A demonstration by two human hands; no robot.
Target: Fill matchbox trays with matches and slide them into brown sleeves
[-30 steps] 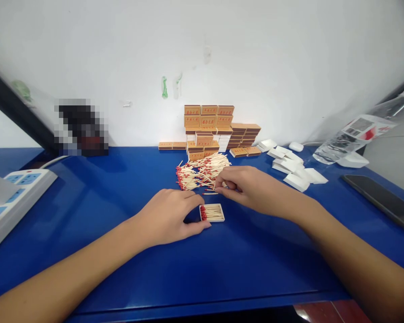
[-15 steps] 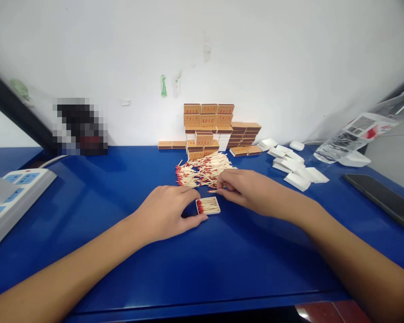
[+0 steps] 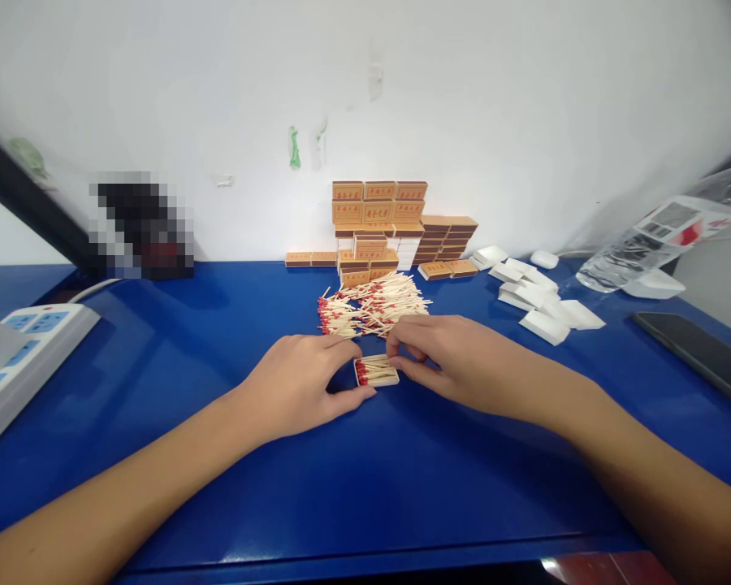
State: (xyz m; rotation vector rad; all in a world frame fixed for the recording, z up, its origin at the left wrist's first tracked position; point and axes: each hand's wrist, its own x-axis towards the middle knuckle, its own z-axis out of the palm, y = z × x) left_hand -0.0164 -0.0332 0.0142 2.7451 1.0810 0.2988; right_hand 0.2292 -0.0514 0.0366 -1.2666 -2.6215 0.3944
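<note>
A small white matchbox tray (image 3: 387, 383) lies on the blue table, holding red-tipped matchsticks with their heads to the left. My left hand (image 3: 301, 382) steadies its left end between thumb and forefinger. Over the tray's right end, my right hand (image 3: 435, 349) pinches with thumb and forefinger at the tail of a matchstick (image 3: 381, 362); the fingertips partly cover it. Just behind both hands spreads a loose heap of matchsticks (image 3: 395, 301), most of the heads at its left side red and facing outward.
Orange matchboxes (image 3: 378, 213) are stacked against the wall, with several more (image 3: 447, 269) beside them. Folded white trays (image 3: 545, 325), a water bottle (image 3: 633, 244) and a dark phone (image 3: 700, 349) are at right. A power strip (image 3: 36, 349) lies at left.
My right hand has moved from the front edge of the heap toward me and slightly left, bringing a matchstick over the tray. My left hand stays at the tray.
</note>
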